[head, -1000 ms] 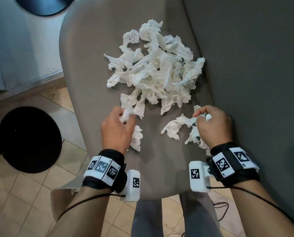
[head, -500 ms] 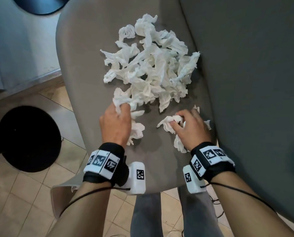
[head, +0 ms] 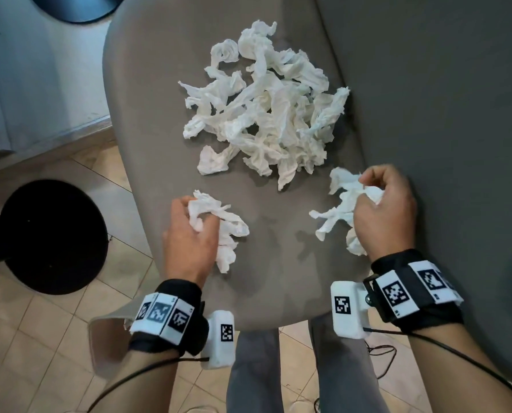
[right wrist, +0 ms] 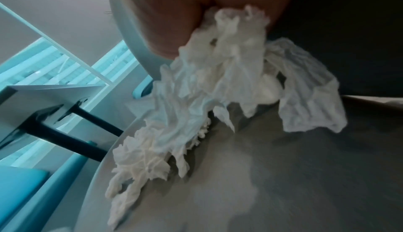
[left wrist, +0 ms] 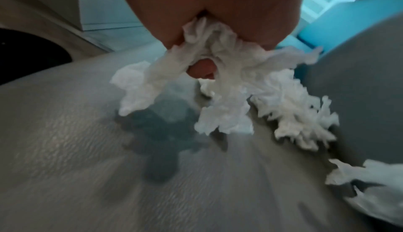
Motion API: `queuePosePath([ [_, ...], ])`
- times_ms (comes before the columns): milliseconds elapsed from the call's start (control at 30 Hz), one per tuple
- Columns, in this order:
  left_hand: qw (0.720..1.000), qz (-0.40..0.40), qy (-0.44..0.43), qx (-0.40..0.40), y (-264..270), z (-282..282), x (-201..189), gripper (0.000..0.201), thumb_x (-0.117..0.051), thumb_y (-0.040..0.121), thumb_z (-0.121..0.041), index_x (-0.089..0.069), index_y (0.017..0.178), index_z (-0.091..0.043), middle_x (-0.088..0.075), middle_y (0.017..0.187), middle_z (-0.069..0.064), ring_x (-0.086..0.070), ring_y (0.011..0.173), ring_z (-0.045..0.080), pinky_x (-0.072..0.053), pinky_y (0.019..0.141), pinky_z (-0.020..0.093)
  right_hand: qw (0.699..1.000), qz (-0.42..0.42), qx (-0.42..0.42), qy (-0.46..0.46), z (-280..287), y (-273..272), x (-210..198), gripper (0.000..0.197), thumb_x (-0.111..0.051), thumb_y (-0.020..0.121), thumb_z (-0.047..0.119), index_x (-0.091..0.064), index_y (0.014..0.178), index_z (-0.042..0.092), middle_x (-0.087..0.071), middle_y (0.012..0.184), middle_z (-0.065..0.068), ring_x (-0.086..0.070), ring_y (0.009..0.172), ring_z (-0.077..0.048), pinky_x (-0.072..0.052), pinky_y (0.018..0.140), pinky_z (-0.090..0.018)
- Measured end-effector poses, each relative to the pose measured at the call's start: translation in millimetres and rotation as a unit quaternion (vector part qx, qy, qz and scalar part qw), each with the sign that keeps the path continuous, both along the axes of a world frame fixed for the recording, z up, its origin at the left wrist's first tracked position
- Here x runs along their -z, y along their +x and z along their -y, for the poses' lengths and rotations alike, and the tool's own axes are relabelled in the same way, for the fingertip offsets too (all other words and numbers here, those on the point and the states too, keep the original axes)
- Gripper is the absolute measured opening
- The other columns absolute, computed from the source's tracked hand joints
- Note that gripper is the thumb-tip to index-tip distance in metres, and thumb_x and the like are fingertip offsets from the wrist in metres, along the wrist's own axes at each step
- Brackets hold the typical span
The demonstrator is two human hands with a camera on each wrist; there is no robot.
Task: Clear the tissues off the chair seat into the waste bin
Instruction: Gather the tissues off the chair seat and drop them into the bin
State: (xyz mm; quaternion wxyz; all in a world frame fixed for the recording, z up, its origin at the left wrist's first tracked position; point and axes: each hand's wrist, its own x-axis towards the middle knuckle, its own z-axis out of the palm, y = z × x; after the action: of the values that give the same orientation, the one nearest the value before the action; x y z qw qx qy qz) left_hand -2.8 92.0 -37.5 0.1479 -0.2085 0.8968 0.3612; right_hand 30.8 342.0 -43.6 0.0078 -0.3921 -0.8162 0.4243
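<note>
A heap of crumpled white tissues point(head: 266, 111) lies on the grey chair seat point(head: 147, 114). My left hand point(head: 193, 222) grips a clump of tissues point(head: 228, 231) near the seat's front left, just above the fabric. In the left wrist view that clump point(left wrist: 229, 87) hangs from my curled fingers. My right hand point(head: 377, 204) grips another clump point(head: 338, 213) at the front right, beside the backrest. The right wrist view has those tissues point(right wrist: 196, 106) trailing down to the seat. A black round opening point(head: 52, 236) on the floor to the left may be the waste bin.
The dark grey backrest point(head: 442, 114) rises along the right. Tiled floor point(head: 40, 338) lies to the left and below. Another dark round shape point(head: 79, 7) sits at the top left. My legs point(head: 254, 377) stand at the seat's front edge.
Both hands have drawn back from the heap toward the seat's front, each carrying off a clump of tissues. The right hand moved out to the right.
</note>
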Motion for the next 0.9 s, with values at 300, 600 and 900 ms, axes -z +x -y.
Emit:
queuePosePath([
  [300,0.981,0.072,-0.122,0.136,8.4,-7.9,39.1,0.023,-0.056,0.091,-0.034,-0.055,0.106,-0.017,-0.064,0.091,0.005,-0.059,0.086,0.032,-0.037,0.07,0.032,0.994,0.069,-0.07,0.04,13.8,22.6,54.6,0.036,-0.059,0.078,0.007,-0.061,0.114,0.012,-0.057,0.115,-0.013,-0.055,0.104,-0.03,-0.037,0.088,-0.028],
  [600,0.993,0.049,-0.055,0.094,11.1,-0.7,15.8,0.003,-0.054,0.089,-0.014,-0.055,0.087,-0.013,-0.06,0.075,0.001,-0.048,0.069,0.022,-0.03,0.064,0.029,0.994,0.098,-0.023,-0.04,6.6,13.9,41.8,0.027,-0.046,0.075,0.03,-0.055,0.069,0.005,-0.059,0.067,-0.007,-0.053,0.069,-0.031,-0.047,0.065,-0.035],
  [900,0.992,0.03,0.126,0.007,28.4,-13.3,-23.4,0.004,-0.054,0.082,-0.016,-0.053,0.079,-0.018,-0.059,0.064,-0.004,-0.059,0.057,0.015,-0.051,0.059,0.035,0.983,0.079,0.021,-0.166,1.5,12.4,18.9,0.018,-0.075,0.07,0.029,-0.058,0.063,0.031,-0.063,0.066,0.003,-0.058,0.061,-0.02,-0.056,0.065,-0.045],
])
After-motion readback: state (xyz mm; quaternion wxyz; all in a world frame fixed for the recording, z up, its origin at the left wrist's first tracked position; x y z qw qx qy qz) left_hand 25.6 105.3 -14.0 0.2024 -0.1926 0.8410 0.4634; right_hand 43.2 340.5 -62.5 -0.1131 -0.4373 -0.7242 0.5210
